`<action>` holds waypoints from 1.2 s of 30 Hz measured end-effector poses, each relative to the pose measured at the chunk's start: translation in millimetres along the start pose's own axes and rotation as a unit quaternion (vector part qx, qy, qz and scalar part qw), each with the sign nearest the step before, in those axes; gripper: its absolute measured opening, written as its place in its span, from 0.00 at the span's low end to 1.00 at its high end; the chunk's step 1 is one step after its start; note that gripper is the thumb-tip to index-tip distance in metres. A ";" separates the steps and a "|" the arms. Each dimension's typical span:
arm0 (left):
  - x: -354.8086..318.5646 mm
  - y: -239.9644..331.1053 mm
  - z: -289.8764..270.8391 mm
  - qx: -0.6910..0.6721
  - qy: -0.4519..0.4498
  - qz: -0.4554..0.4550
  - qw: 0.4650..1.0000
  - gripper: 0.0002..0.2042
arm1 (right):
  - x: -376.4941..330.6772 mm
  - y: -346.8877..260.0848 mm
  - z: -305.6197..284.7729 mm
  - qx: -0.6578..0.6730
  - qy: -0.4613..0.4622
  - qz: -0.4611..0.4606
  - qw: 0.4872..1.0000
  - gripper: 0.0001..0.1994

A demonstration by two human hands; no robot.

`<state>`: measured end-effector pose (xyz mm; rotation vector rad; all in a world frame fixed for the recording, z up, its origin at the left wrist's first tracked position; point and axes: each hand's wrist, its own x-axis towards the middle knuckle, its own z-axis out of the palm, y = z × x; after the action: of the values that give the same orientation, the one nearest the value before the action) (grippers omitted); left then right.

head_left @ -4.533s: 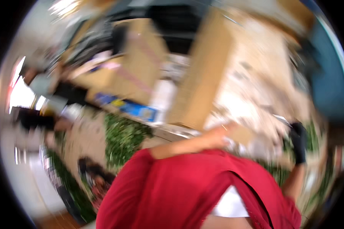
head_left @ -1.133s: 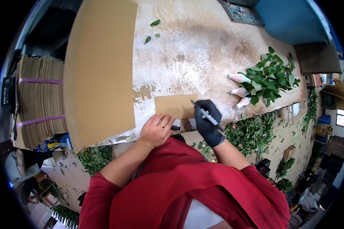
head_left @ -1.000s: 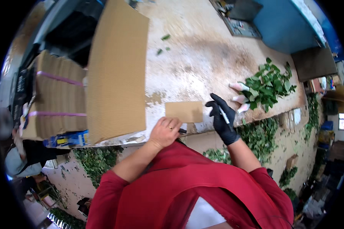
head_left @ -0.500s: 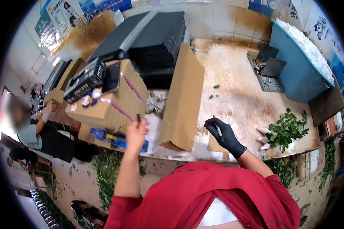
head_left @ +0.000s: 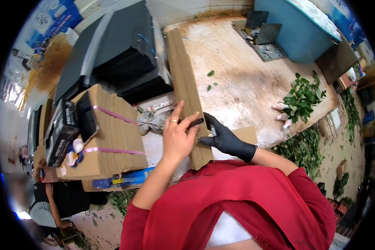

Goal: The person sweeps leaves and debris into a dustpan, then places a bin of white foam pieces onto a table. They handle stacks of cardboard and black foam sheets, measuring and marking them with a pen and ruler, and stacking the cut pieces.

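A stack of folded brown cardboard [head_left: 188, 89] stands on the table in front of me, its narrow edge turned up. My bare left hand [head_left: 180, 135], a ring on one finger, lies against its left side. A black tube, seemingly a marker cap [head_left: 196, 123], is pinched between those fingers. In a black glove, my right hand [head_left: 227, 139] grips the cardboard from the right, thumb and fingers against its edge. The pale end of a marker pen [head_left: 213, 131] shows in the gloved fingers; the rest of it is hidden.
Left stand strapped cardboard sheets [head_left: 112, 137] with a black box [head_left: 62, 133] on top, and black sheets [head_left: 125, 62] behind. A grey cloth [head_left: 152, 121] lies between. Right are leafy pink flowers [head_left: 302, 98], a metal tray [head_left: 264, 46] and a blue tub [head_left: 296, 31]. Another person [head_left: 50, 208] works far left.
Both my hands have come together at the cardboard stack, which now stands more upright, edge toward me. The view has swung, so the surroundings appear shifted.
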<state>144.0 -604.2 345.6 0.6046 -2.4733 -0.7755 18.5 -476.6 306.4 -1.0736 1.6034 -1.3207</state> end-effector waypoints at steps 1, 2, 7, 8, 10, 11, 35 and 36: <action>6.8 -1.0 -1.4 0.038 -0.013 0.057 0.998 0.17 | -1.3 -4.2 -2.9 -0.002 -0.006 0.024 1.000 0.43; 17.3 -2.3 -2.4 0.058 -0.035 0.116 0.991 0.19 | -1.4 -8.6 -6.3 -0.003 -0.013 0.049 0.999 0.43; 29.6 -17.2 -3.6 -0.061 -0.144 0.107 0.982 0.20 | 0.9 9.5 -3.9 0.071 -0.029 0.029 0.997 0.47; 29.4 -17.0 -3.5 -0.068 -0.144 0.100 0.982 0.20 | -2.0 10.3 -3.7 0.097 -0.035 0.041 0.994 0.48; 28.7 -15.4 -4.4 -0.049 -0.139 0.098 0.984 0.19 | -6.5 9.7 -6.9 0.144 -0.045 0.058 0.987 0.50; 27.7 -15.6 -3.9 -0.040 -0.135 0.097 0.985 0.18 | -7.4 3.7 -9.5 0.179 -0.053 0.083 0.979 0.52; 30.7 -17.3 -4.4 0.008 -0.151 0.109 0.982 0.21 | -9.1 5.3 -11.5 0.081 -0.037 0.075 0.993 0.55; 30.6 -17.6 -4.4 0.008 -0.152 0.110 0.982 0.21 | -8.8 5.4 -10.9 0.076 -0.037 0.073 0.994 0.56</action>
<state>126.9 -635.3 347.3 0.2232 -2.7657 -0.8104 10.7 -464.2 303.2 -0.8862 1.4722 -1.2690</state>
